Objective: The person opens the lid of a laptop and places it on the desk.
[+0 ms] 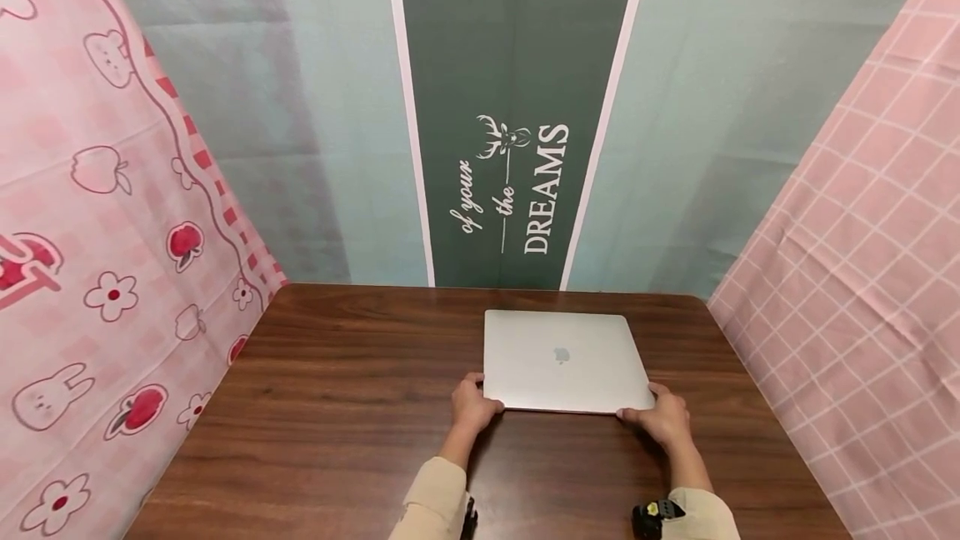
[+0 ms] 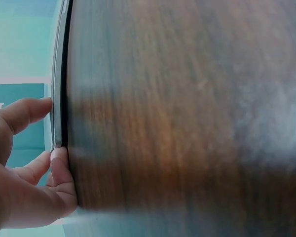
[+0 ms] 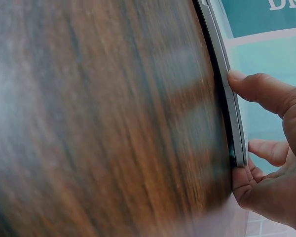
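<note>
A closed silver laptop [image 1: 540,382] with an apple logo on its lid lies on the wooden table [image 1: 360,407], right of the middle. My left hand [image 1: 472,404] grips its near left corner, thumb at the front edge and fingers at the left side. At the near right corner my right hand [image 1: 663,417] holds it in the same way. The left wrist view shows the left thumb [image 2: 34,111] against the laptop's thin edge [image 2: 60,79], with curled fingers by the corner. In the right wrist view the right thumb [image 3: 256,89] touches that edge; the laptop's underside is hidden.
Beyond the table's far edge hangs a green curtain [image 1: 517,40] with white lettering. Pink patterned cloth [image 1: 112,215] hangs at the left, and pink checked cloth [image 1: 862,273] at the right. Bare wood surrounds the laptop. A black wrist device [image 1: 651,519] sits by the right sleeve.
</note>
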